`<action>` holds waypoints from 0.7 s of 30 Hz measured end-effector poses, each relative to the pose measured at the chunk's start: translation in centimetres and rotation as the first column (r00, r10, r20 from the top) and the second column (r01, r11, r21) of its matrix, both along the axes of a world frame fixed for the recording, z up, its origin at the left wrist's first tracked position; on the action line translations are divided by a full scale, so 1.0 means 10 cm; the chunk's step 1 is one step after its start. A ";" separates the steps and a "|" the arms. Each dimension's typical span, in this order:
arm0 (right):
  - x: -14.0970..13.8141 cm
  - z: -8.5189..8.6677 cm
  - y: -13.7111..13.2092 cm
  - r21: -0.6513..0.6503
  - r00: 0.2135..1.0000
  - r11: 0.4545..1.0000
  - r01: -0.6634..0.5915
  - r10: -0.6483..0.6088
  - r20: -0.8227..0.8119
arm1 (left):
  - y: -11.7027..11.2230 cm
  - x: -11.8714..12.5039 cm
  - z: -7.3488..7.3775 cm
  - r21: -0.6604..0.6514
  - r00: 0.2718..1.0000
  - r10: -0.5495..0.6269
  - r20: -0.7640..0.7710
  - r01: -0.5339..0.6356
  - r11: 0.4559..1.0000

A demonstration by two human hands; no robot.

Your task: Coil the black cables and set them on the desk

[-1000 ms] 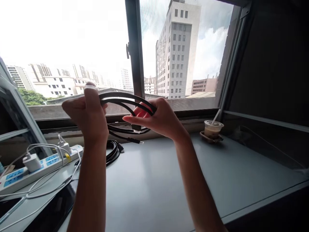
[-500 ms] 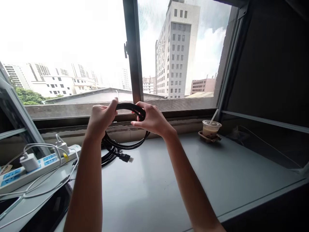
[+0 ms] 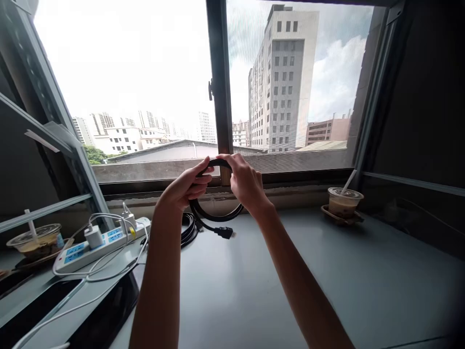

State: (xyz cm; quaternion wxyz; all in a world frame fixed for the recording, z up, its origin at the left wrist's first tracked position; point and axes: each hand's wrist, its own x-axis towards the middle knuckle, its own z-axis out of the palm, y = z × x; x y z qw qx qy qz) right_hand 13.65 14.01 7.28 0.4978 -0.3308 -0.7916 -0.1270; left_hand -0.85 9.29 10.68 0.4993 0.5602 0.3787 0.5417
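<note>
I hold a coiled black cable (image 3: 214, 217) upright as a small loop above the grey table (image 3: 290, 271), in front of the window. My left hand (image 3: 183, 186) pinches the loop's upper left side and my right hand (image 3: 245, 182) grips its top right. The cable's plug end (image 3: 225, 232) hangs just below the loop, close to the table. A second black cable coil (image 3: 189, 227) lies on the table behind my left wrist.
A white power strip (image 3: 98, 242) with plugged chargers and white wires lies at the left. One iced drink cup (image 3: 343, 203) stands by the window at right, another (image 3: 36, 237) at far left. A dark flat device (image 3: 101, 315) lies at the near left.
The wide loop has been drawn into a smaller, tighter coil and my hands have come closer together. The camera has shifted left, bringing the left cup and shelf frame into view.
</note>
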 end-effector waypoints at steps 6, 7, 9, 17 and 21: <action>0.07 -0.07 0.22 -0.118 0.994 0.987 -0.109 0.111 0.014 | 0.07 -0.06 -0.04 0.003 0.914 -0.223 0.338 0.236 0.972; 0.09 -0.08 0.26 -0.139 0.989 0.980 -0.142 0.146 0.013 | 0.08 -0.08 -0.05 0.004 0.888 -0.250 0.385 0.269 0.963; 0.12 -0.10 0.32 -0.168 0.976 0.962 -0.217 0.220 0.001 | 0.10 -0.11 -0.08 -0.001 0.850 -0.272 0.451 0.305 0.952; 0.13 -0.16 0.46 -0.215 0.949 0.926 -0.309 0.286 -0.132 | 0.15 -0.09 -0.14 0.035 0.807 -0.252 0.534 0.276 0.961; 0.12 -0.20 0.55 -0.202 0.975 0.961 -0.189 0.160 -0.155 | 0.21 -0.03 -0.16 0.022 0.848 -0.236 0.474 0.257 0.966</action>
